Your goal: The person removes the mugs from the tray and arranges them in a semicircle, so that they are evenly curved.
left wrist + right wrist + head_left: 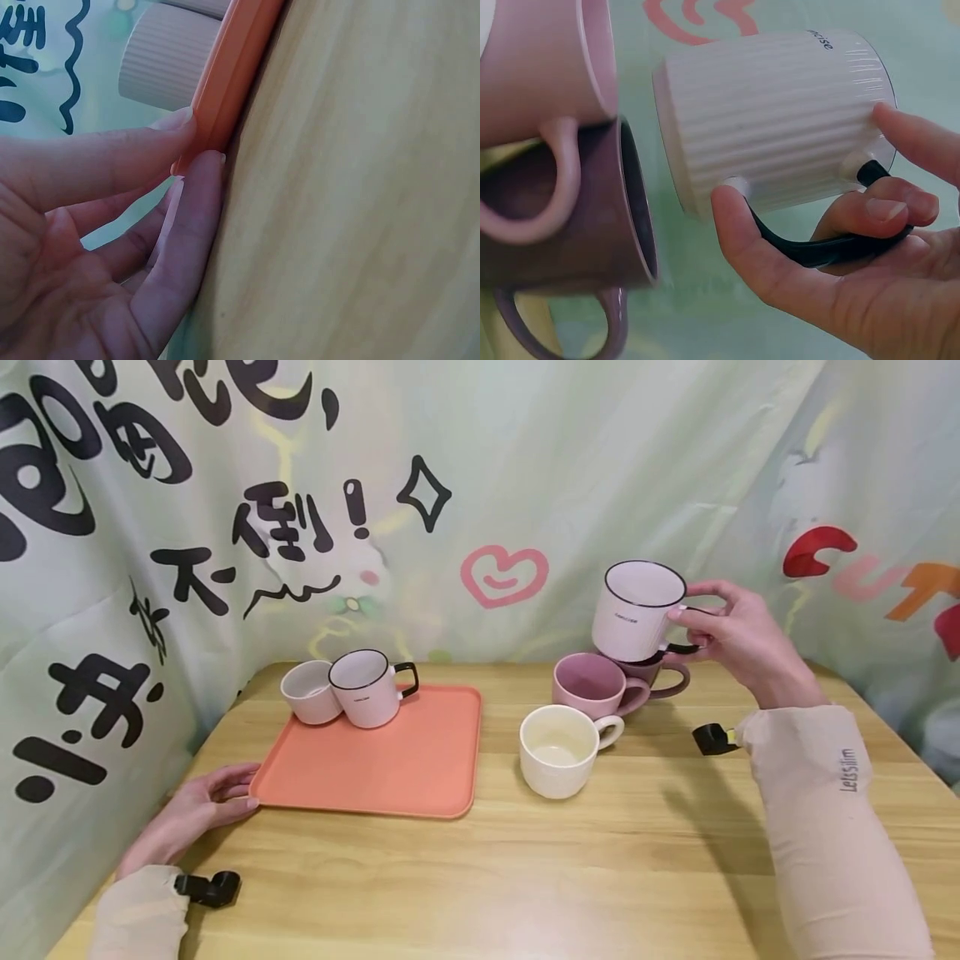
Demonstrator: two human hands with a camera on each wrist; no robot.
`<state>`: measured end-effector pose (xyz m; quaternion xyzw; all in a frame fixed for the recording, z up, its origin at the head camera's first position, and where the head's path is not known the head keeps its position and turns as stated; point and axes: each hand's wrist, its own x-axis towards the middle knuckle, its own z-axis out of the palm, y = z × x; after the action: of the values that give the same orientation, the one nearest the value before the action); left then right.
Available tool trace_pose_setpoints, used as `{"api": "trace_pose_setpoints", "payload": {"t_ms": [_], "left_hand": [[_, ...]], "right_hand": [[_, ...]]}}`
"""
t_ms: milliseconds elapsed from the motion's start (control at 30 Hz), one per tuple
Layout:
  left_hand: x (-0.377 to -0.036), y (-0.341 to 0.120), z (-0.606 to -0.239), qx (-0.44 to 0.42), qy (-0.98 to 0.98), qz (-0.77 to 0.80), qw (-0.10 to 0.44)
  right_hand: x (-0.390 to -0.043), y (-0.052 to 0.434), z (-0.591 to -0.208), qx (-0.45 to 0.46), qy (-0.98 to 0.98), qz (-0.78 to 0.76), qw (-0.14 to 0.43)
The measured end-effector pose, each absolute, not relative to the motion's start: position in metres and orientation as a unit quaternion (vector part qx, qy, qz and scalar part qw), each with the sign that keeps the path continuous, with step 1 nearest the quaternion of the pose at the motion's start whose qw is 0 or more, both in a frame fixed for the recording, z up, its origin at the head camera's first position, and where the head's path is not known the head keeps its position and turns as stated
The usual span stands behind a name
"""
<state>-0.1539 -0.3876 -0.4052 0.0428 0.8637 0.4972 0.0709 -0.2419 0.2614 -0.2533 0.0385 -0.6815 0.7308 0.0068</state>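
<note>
My right hand [738, 635] holds a white ribbed mug [637, 614] by its black handle [817, 251], raised above the table. Below that mug, a pink mug [588, 685] stands beside a dark purple mug [670, 681], which is partly hidden. A cream mug [557, 756] is in front of them. At the left, my left hand [202, 802] pinches the near left corner of an orange tray [375, 777]; thumb and fingertips meet its rim in the left wrist view. On the tray's far left part stand a white mug with a black handle [367, 693] and a plain whitish cup [311, 693].
A wooden table [450, 885] lies under everything. Behind it and along the left hangs a pale green printed curtain [585, 468], close to the table's far edge. Black camera mounts [210, 888] stick out from both sleeves.
</note>
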Motion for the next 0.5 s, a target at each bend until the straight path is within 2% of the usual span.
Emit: {"api": "trace_pose_setpoints", "payload": {"t_ms": [500], "left_hand": [[-0.154,-0.389,-0.401,0.041,0.863,0.499,0.075]], "right_hand": [[-0.239,0.295,-0.26,0.023,-0.659,0.751,0.028]]}}
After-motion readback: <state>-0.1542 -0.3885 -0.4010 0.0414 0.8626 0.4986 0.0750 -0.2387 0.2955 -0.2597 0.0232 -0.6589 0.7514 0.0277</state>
